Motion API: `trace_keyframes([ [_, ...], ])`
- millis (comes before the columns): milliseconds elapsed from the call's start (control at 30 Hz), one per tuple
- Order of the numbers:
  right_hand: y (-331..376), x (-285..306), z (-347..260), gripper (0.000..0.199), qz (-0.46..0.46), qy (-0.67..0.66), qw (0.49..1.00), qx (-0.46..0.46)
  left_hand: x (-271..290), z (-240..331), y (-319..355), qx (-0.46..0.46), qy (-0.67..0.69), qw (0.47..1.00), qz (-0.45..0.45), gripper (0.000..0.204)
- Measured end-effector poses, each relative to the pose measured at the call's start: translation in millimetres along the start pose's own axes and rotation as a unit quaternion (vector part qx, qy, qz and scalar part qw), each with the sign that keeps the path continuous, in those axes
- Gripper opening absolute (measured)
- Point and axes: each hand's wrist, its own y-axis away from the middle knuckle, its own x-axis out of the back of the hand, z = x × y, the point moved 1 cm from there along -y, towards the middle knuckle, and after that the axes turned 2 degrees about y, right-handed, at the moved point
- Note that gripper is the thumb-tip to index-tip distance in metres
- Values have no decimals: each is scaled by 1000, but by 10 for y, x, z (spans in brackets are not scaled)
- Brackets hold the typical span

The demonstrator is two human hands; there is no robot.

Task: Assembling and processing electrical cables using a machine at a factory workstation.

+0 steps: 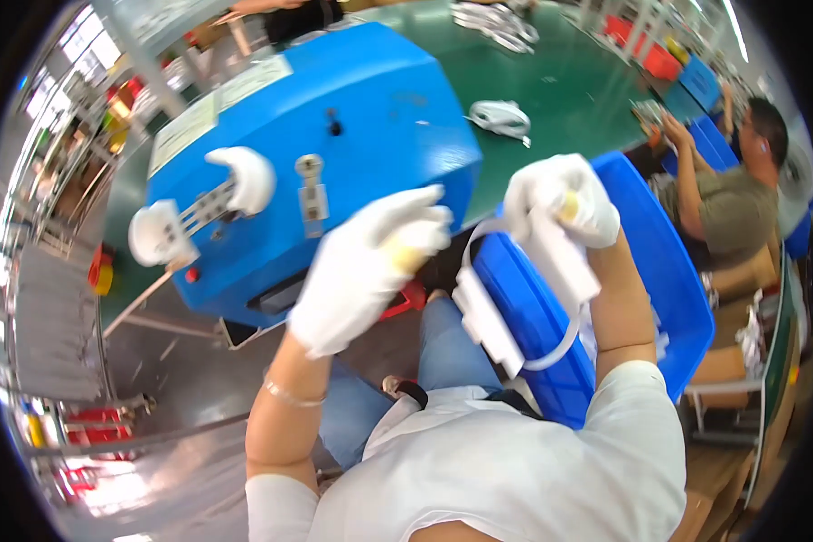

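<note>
My left hand (366,271), in a white glove, hovers in front of the blue machine (379,99). Its fingers are loosely bent and apart, with nothing visible in them. My right hand (565,200), gloved too, is closed around a white cable with long block-shaped housings (490,321). One housing hangs just under the fist, another lower to the left, over the near rim of a blue bin (646,212). A curved white holder (244,181) and a second white holder (161,237) sit on the machine, left of a small metal clamp (313,194).
Behind the machine lies a green table (578,77) with a coiled white cable (501,119) and a further white bundle (495,25). A co-worker (732,185) sits at the right beside blue bins. A red button (192,275) is on the machine's front left corner.
</note>
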Motion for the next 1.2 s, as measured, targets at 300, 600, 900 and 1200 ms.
trace_keyframes([
  [300,-1059,-691,-390,51,92,11,969,231,632,529,572,-249,-47,884,392,30],
  [600,-1560,-1471,-123,27,169,137,966,142,1245,649,667,-202,-330,739,552,15],
  [900,-1572,-1489,-158,27,154,39,987,17,1473,566,693,-29,-268,808,523,26],
  [1200,-1720,-1327,-103,30,135,85,981,113,1267,-200,921,-215,8,812,542,22],
])
